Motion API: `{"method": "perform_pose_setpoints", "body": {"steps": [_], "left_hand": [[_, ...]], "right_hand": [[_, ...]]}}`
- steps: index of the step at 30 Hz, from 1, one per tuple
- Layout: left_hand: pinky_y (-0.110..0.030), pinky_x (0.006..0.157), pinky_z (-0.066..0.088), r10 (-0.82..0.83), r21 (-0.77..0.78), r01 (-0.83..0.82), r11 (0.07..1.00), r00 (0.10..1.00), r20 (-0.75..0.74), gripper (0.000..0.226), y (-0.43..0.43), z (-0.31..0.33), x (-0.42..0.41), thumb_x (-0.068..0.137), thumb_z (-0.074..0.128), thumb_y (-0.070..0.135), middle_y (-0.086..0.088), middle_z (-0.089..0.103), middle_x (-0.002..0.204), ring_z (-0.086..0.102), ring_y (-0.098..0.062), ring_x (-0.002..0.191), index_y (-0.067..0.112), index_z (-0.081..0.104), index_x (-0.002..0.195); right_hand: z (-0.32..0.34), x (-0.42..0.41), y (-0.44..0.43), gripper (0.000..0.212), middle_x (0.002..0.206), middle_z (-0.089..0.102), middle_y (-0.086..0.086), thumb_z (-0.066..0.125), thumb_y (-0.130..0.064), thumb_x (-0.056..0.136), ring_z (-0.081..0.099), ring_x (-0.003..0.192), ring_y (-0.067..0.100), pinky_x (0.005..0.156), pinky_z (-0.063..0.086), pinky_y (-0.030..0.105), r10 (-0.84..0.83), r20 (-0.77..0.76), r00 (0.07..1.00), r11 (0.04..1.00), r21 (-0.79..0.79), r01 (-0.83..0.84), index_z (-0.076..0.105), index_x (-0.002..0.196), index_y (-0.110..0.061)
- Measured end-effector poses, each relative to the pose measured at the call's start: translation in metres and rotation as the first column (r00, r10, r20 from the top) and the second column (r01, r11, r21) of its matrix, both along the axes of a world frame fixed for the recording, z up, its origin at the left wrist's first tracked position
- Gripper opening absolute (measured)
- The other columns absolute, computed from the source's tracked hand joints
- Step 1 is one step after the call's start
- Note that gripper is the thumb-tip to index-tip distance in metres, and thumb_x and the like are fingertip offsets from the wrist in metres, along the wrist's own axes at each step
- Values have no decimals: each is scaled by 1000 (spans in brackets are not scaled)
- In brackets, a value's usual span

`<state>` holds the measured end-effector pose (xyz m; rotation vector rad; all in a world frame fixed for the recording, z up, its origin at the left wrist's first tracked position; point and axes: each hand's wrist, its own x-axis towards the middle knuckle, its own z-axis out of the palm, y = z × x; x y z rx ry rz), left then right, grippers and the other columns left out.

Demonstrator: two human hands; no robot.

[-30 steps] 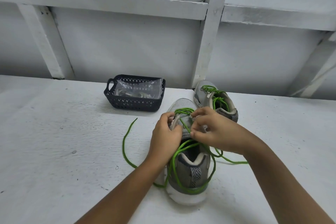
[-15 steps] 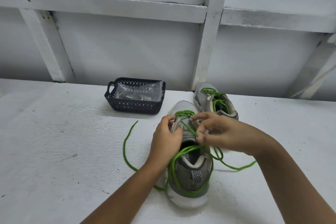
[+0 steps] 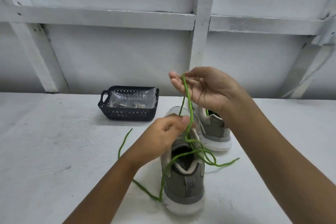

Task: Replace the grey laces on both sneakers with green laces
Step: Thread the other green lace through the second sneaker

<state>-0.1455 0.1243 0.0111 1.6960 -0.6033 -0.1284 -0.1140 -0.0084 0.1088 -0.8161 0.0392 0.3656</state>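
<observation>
A grey sneaker stands heel toward me on the white table. A green lace runs up from its eyelets. My right hand is raised above the shoe and pinches a loop of that lace between thumb and fingers. My left hand grips the sneaker's front by the tongue, thumb against the lace. Loose ends of the lace trail left and right over the table. The second grey sneaker sits behind, under my right wrist, with green lace partly showing.
A black perforated basket with a clear plastic bag inside stands at the back left of the sneakers. A white wall with beams closes off the far side of the table.
My right hand has risen from the shoe's eyelets, pulling the green lace upward into a long loop. My left hand stayed on the sneaker's front.
</observation>
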Motion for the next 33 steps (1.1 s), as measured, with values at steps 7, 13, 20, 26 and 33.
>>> {"method": "perform_pose_setpoints", "body": {"steps": [7, 13, 20, 26, 33], "left_hand": [[-6, 63, 41, -238, -69, 237, 969, 971, -7, 20, 7, 25, -8, 87, 52, 20, 13, 63, 63, 54, 2, 61, 11, 69, 90], [-15, 50, 40, -204, -213, 185, 959, 976, -70, 10, 3, 39, 6, 75, 66, 24, 2, 55, 54, 47, -5, 48, 20, 75, 74], [-15, 47, 44, 105, -528, -328, 783, 907, -408, 22, 23, 62, 58, 90, 53, 21, 9, 60, 55, 55, -1, 48, 19, 67, 73], [-17, 49, 36, 236, -534, -566, 627, 792, -563, 21, 40, 57, 87, 94, 49, 31, 12, 54, 52, 47, 0, 46, 22, 60, 79], [-15, 41, 30, 144, -99, -212, 972, 875, -463, 24, -4, 11, 58, 84, 62, 36, 10, 52, 58, 40, -3, 44, 20, 71, 69]], "right_hand": [[3, 10, -2, 23, 57, 62, 24, 30, 10, 95, 64, 45, 25, 48, 56, 32, -67, 14, 998, 997, 46, 66, 47, 81, 16], [-18, 15, -5, 25, 60, 63, 19, 35, 1, 97, 66, 49, 23, 50, 57, 31, -29, 0, 1000, 999, -15, 29, 51, 79, 6], [-55, 5, -23, 28, 66, 64, -2, 47, -29, 92, 57, 48, 8, 43, 46, 17, 229, -27, 973, 913, -340, -224, 68, 90, -10], [-70, 2, -33, 30, 59, 57, -5, 53, -17, 91, 47, 43, 3, 37, 37, 14, 209, 7, 978, 899, -395, -190, 74, 71, -13], [-72, 11, -29, 21, 54, 56, -5, 53, -15, 93, 48, 41, 3, 38, 39, 13, 87, -60, 994, 918, -384, -103, 66, 77, -9]]}}
